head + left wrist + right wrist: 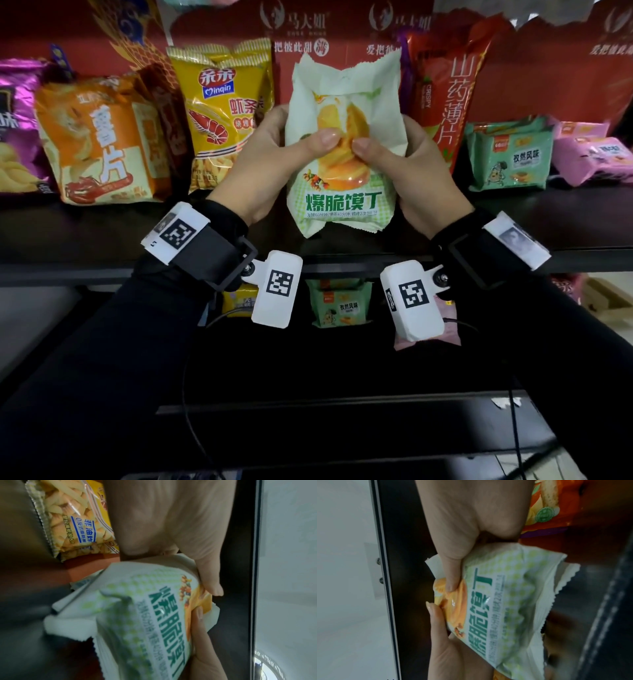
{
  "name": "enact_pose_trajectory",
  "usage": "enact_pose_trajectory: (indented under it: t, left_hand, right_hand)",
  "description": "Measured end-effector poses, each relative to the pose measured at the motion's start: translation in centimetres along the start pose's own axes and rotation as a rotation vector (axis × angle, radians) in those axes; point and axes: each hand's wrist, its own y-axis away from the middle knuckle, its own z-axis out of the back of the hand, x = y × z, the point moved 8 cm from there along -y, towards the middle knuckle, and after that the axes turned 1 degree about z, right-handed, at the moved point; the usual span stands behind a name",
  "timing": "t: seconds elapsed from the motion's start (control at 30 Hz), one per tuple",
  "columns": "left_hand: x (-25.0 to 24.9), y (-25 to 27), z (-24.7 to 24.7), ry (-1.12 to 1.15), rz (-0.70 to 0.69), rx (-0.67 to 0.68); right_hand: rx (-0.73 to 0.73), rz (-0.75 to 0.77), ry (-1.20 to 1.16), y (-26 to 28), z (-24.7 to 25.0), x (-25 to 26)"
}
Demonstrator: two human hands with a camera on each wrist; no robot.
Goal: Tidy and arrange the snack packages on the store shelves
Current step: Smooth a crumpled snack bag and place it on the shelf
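Note:
A white and green snack bag (344,192) (145,622) (501,601) with an orange picture is held upright in front of the upper shelf (565,219). My left hand (274,154) grips its left side, thumb pressed on the front. My right hand (407,161) grips its right side the same way, and the two thumbs nearly meet on the orange picture. The bag's lower edge hangs just above the shelf board. Both thumbs (211,577) (452,574) show on the bag in the wrist views.
On the shelf stand a yellow shrimp-stick bag (222,113), an orange chip bag (102,144), a purple bag (17,126), a tall red bag (445,89), green packs (513,157) and pink packs (596,154). The lower shelf holds a green pack (339,303).

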Motion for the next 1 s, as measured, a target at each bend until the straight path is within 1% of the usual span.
enact_pose_trajectory:
  t: [0.1, 0.17, 0.23, 0.3, 0.4, 0.47, 0.5, 0.57, 0.6, 0.63, 0.67, 0.7, 0.73, 0.77, 0.8, 0.83, 0.87, 0.9, 0.93, 0.97, 1.0]
  left_hand:
    - [-0.4, 0.3, 0.6, -0.063, -0.058, -0.088]
    - [-0.7, 0.6, 0.8, -0.045, -0.092, -0.122]
    - [-0.9, 0.9, 0.6, -0.034, -0.106, -0.101]
    - [-0.9, 1.1, 0.3, -0.05, -0.082, -0.059]
    - [-0.1, 1.2, 0.2, -0.031, 0.058, 0.015]
    - [0.7, 1.4, 0.3, 0.001, 0.217, 0.055]
    - [1.3, 1.4, 0.4, 0.053, 0.32, 0.061]
    - [2.5, 1.9, 0.4, 0.26, 0.553, 0.052]
    - [2.7, 2.2, -0.1, 0.351, 0.626, 0.076]
    - [2.7, 2.5, -0.8, 0.39, 0.655, 0.129]
    - [2.6, 2.5, -1.2, 0.394, 0.646, 0.166]
    - [2.5, 2.4, -1.4, 0.385, 0.62, 0.163]
    - [2.4, 2.2, -1.4, 0.385, 0.588, 0.124]
    - [2.4, 2.0, -1.3, 0.393, 0.549, 0.081]
    - [2.3, 1.7, -1.2, 0.394, 0.494, 0.053]
    - [2.3, 1.4, -1.2, 0.387, 0.432, 0.04]
    - [2.2, 1.2, -1.1, 0.351, 0.366, 0.018]
    - [2.2, 1.2, -1.0, 0.293, 0.306, 0.001]
    - [2.2, 1.2, -1.1, 0.233, 0.255, -0.008]
    - [2.3, 1.4, -1.3, 0.192, 0.215, -0.007]
    - [2.2, 1.5, -1.3, 0.165, 0.184, -0.004]
  right_hand:
    - [0.091, -0.03, -0.003, 0.3, -0.6, -0.4]
    - [0.164, -0.07, 0.068, 0.5, -1.0, -0.7]
    - [0.199, -0.091, 0.162, 0.7, -1.2, -1.0]
    - [0.153, -0.071, 0.16, 0.7, -0.9, -0.8]
    - [0.066, 0.033, 0.085, 0.4, -0.1, -0.1]
    - [0.052, 0.089, 0.062, 0.1, 0.1, 0.2]
    - [0.061, 0.095, 0.047, 0.0, 0.2, 0.3]
    - [0.095, 0.102, 0.008, -0.1, -0.1, 0.5]
    - [0.121, 0.119, 0.019, -0.1, -0.4, 0.6]
    - [0.152, 0.138, 0.063, 0.1, -0.8, 0.7]
    - [0.175, 0.151, 0.139, 0.3, -1.2, 0.8]
    - [0.191, 0.158, 0.211, 0.5, -1.6, 0.7]
    - [0.193, 0.152, 0.257, 0.5, -1.5, 0.5]
    - [0.173, 0.12, 0.252, 0.3, -1.1, 0.3]
    - [0.109, 0.066, 0.186, 0.0, -0.4, 0.2]
    - [0.007, -0.006, 0.076, -0.1, 0.8, 0.1]
    - [-0.069, -0.104, -0.051, -0.1, 1.6, -0.5]
    - [-0.07, -0.221, -0.154, -0.1, 1.7, -1.3]
    - [-0.016, -0.319, -0.205, 0.2, 1.1, -1.7]
    - [0.056, -0.37, -0.19, 0.6, 0.3, -1.9]
    - [0.101, -0.379, -0.154, 0.9, -0.1, -2.1]
